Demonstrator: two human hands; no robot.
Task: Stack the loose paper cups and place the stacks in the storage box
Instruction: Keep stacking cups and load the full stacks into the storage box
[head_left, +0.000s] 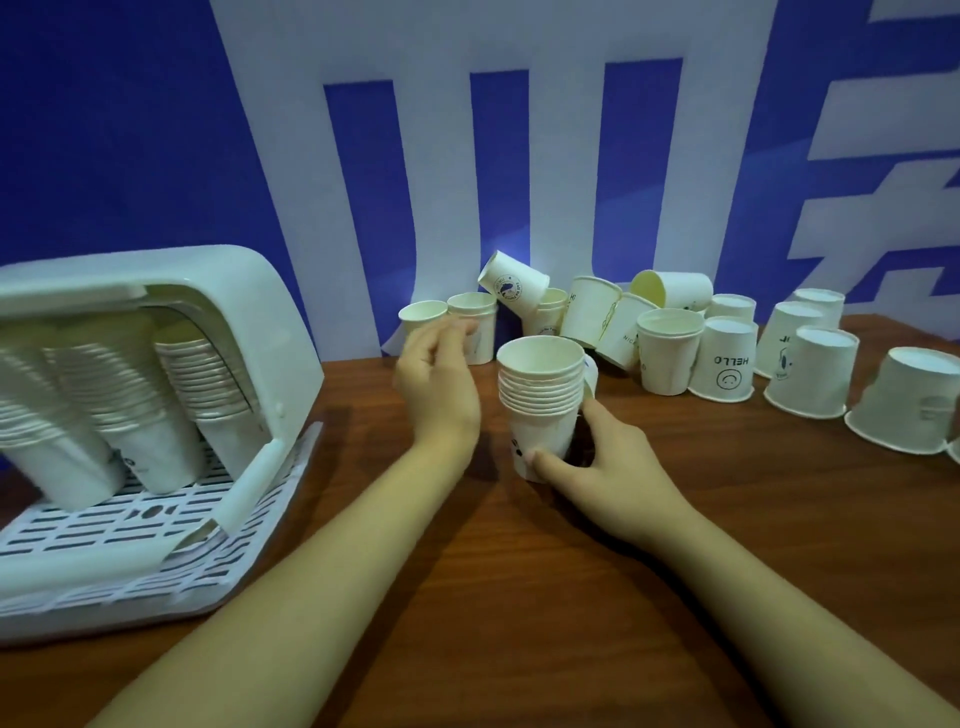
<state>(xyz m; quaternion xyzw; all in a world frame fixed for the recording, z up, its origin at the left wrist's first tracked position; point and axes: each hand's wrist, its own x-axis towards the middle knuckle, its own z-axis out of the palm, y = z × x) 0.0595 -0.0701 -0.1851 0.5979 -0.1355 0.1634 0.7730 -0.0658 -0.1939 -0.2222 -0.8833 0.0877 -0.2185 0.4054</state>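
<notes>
A stack of several white paper cups (540, 395) stands upright on the brown table, mid-frame. My right hand (597, 457) grips its base from the right. My left hand (436, 374) hovers just left of the stack, fingers apart and holding nothing, reaching toward two upright cups (423, 314) at the back. Loose cups (667, 353) lie and stand in a jumble behind the stack, some tipped, some upside down. The white storage box (260, 312) sits at the left with its lid up and three cup stacks (202, 384) inside.
Several upside-down cups (810, 374) line the right side of the table, one printed "HELLO" (727, 364). A blue and white wall (519, 156) rises right behind the cups. The box's slotted white tray (156, 525) juts forward at the left.
</notes>
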